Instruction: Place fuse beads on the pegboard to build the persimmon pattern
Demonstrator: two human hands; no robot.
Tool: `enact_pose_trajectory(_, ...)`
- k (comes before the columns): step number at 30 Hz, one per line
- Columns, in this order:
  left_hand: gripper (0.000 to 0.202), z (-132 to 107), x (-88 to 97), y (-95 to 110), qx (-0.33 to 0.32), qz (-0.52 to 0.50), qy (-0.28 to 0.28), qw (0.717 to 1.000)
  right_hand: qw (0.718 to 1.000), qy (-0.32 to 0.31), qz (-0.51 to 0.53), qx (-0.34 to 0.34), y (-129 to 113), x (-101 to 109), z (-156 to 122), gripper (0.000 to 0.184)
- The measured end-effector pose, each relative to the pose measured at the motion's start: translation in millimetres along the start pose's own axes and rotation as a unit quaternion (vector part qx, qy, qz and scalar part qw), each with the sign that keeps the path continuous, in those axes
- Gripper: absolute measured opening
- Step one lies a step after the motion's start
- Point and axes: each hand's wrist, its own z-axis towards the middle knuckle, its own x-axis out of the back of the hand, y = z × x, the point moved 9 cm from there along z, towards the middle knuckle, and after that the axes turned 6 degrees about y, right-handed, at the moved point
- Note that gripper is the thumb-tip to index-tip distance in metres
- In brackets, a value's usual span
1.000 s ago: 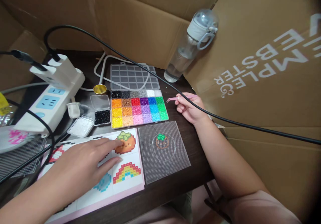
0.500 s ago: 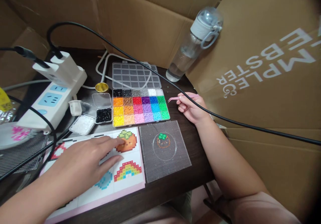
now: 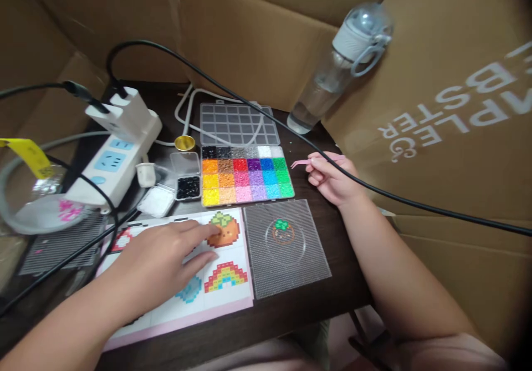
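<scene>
My left hand (image 3: 170, 254) lies with fingers stretched out over the pattern sheet (image 3: 166, 315), its index fingertip on the printed orange persimmon (image 3: 224, 231). Below that fingertip is a printed rainbow (image 3: 226, 277). In my right hand (image 3: 332, 179) is a pair of pink tweezers (image 3: 302, 163), the bent tips pointing left beside the bead box (image 3: 247, 174), whose compartments hold beads sorted by colour. To the right of the sheet lies a clear pegboard (image 3: 266, 285). On it is a small bead figure (image 3: 283, 231) with a green top and a brown-orange outline.
A black cable (image 3: 399, 200) runs across the scene, passing in front of my right hand. A water bottle (image 3: 328, 88) leans at the back right by the cardboard wall (image 3: 266, 44). Small boxes of black beads (image 3: 188, 187) and white beads (image 3: 155, 201) sit near the power strip (image 3: 110, 163).
The whole view has shifted, so things appear farther right. My left fingertip stays on the printed persimmon, and my right hand still holds the tweezers beside the bead box.
</scene>
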Motion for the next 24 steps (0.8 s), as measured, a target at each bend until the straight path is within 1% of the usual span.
enact_pose_trajectory(7, 0.033, -0.1, 3.4, 7.2, -0.014, 0.010, -0.006, 1.000, 1.000, -0.007, -0.010, 0.008, 1.2, 0.9, 2.7, 0.024)
enact_pose_trajectory(16, 0.032, -1.1, 4.6, 6.0, -0.013, 0.009, 0.008, 1.000, 0.999, 0.007, -0.022, 0.027, 1.1, 6.1, 4.4, 0.022)
enact_pose_trajectory(24, 0.032, -0.2, 2.3, 7.6, -0.014, 0.013, -0.009, 1.000, 1.000, -0.001, -0.007, 0.027, -1.8, 3.2, 0.6, 0.021)
